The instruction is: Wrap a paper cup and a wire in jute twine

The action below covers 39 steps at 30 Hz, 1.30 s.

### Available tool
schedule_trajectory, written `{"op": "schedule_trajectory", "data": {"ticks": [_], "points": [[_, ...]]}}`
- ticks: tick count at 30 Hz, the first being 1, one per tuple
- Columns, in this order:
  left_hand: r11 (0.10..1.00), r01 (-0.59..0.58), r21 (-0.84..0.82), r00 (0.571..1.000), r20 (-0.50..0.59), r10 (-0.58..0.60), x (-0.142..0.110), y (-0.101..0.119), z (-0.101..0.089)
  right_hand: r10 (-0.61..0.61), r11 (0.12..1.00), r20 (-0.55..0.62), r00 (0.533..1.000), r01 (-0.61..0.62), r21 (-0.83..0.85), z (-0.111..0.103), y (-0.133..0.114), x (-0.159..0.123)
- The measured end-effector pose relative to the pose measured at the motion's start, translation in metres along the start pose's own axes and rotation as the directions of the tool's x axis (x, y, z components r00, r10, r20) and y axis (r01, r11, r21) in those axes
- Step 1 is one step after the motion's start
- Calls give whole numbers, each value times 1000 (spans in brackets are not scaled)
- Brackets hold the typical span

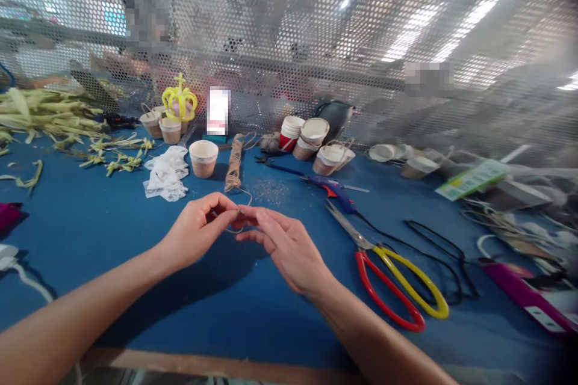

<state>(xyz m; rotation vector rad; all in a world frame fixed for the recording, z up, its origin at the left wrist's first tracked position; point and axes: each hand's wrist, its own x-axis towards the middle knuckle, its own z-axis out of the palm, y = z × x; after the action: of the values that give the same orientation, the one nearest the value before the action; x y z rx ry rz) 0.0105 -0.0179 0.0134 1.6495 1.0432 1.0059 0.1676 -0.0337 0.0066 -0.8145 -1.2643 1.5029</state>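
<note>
Thin brown twine [233,163] is wound in a long bundle on the blue table, and a loose strand runs from it toward my hands. My left hand [192,228] pinches the strand between thumb and fingertips. Close against it, the thumb and forefinger of my right hand [293,246] also close on the twine, while its other fingers curl loosely below. The fingertips of both hands meet above the table, and they partly hide the strand. Just beyond the hands stands a paper cup [203,159] with a brown wrapped outside.
Scissors [361,242] with red and yellow handles lie at right, near a blue glue gun [336,189] and its black cord. Crumpled white tissue [167,173] lies left of the cup. Husks [45,114], a yellow crown [179,99] and more cups [333,156] line the perforated screen.
</note>
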Motion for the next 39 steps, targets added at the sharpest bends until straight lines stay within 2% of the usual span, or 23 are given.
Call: {"op": "schedule_trajectory", "data": {"ticks": [5,11,19,25,29,33,39], "points": [[1000,0,-1,1000,-15,0,0,-4,1,-28,1000,3,1000,28,9,1,2,0],[1000,17,-23,1000,-25,-18,1,-8,1,9,999,-32,999,-8,42,2,0,-1],[998,-13,61,998,-57,17,0,-7,1,17,995,-3,1000,-17,96,2,-2,-1],[997,13,80,998,-59,-8,-1,-5,2,38,992,-15,999,-36,117,2,0,-1],[998,55,28,998,-19,-54,-2,-5,4,33,994,6,999,-34,101,1,3,-1],[999,24,38,1000,-17,-24,-2,-6,5,20,999,1,1000,-20,48,0,3,-1],[998,51,-30,998,48,-50,-4,-1,5,-80,994,20,997,81,-68,-5,4,-2]]}}
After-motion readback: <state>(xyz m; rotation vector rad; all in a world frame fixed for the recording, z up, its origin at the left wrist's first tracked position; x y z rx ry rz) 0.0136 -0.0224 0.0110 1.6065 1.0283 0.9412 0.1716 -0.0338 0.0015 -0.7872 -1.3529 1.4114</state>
